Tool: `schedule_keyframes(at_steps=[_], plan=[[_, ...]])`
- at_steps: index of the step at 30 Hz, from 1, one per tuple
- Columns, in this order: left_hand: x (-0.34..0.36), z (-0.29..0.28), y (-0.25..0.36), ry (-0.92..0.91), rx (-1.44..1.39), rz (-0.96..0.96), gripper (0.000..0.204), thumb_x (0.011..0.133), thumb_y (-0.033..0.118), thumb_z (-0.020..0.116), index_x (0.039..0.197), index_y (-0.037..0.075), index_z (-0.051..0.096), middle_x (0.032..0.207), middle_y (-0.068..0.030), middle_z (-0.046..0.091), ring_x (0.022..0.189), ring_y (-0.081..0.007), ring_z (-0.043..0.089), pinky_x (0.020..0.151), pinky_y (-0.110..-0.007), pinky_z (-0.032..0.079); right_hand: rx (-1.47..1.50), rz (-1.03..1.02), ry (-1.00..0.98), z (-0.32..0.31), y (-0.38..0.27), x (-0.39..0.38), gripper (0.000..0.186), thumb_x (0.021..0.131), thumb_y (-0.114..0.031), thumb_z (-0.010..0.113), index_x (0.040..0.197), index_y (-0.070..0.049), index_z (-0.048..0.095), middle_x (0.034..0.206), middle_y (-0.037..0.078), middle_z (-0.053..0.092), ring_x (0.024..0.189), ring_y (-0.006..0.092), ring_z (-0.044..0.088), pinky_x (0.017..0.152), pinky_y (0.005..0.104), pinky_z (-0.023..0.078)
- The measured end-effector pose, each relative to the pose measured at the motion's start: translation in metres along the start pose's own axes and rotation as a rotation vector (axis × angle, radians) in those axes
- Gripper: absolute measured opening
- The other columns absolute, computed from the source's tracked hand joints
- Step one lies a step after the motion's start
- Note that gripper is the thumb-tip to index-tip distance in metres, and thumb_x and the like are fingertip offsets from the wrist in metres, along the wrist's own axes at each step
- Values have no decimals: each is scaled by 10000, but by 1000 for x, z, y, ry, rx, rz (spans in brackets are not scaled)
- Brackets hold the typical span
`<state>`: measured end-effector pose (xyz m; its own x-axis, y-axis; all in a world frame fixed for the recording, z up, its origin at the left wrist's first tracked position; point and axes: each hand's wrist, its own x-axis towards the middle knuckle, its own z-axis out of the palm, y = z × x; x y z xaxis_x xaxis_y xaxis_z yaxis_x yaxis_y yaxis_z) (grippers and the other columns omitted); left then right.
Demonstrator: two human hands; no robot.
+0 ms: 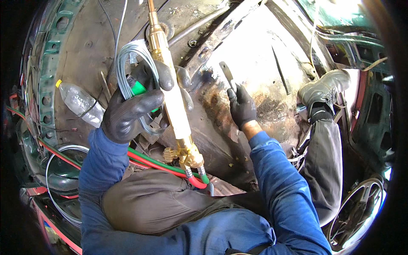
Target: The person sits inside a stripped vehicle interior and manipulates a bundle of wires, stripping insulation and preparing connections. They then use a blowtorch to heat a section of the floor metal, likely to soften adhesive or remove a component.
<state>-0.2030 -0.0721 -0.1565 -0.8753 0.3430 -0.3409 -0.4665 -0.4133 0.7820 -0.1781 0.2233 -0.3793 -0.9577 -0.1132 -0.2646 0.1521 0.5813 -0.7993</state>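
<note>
My left hand (pixel 131 108), in a black glove, is closed around a brass gas torch (pixel 173 100) at the left of centre. Two of its fingertips show past the torch's right side. A coil of grey wire (pixel 123 72) hangs over the same hand, and a green object (pixel 138 88) shows inside the coil, its kind partly hidden. Red (pixel 196 182) and green hoses (pixel 205 177) run from the torch's lower end. My right hand (pixel 243 106), also gloved in black, grips a flat, dark narrow tool (pixel 226 72) with a hole near its upper end, over the bright, rusty metal panel (pixel 250 89).
A clear plastic bottle (pixel 80 102) with a yellow cap lies at the left, by a green perforated metal edge (pixel 47 85). Loose wire (pixel 53 170) loops at lower left. My boot (pixel 325 87) rests at the right. A spoked wheel (pixel 357 212) stands lower right.
</note>
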Motion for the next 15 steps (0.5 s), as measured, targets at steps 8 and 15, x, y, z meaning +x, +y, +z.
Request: schedule_keyframes(at_steps=[8,15], plan=[[-3,1,-4,39,82,37,284,964,168,666,1218,51,614,1136,-87,673,977,-161,645,844,-308,519,-37,0,85,19,-4,16,313,1100,-367,562,1224,-81,598,1023,236,717,921,481,692,772,534,554],[3,-12,-10,1,144,31,262,952,222,758,1113,120,579,1242,-199,580,990,-328,737,671,-369,650,-184,9,124,25,-15,33,345,1107,-441,504,1161,-103,548,1018,243,713,944,505,680,778,601,525]])
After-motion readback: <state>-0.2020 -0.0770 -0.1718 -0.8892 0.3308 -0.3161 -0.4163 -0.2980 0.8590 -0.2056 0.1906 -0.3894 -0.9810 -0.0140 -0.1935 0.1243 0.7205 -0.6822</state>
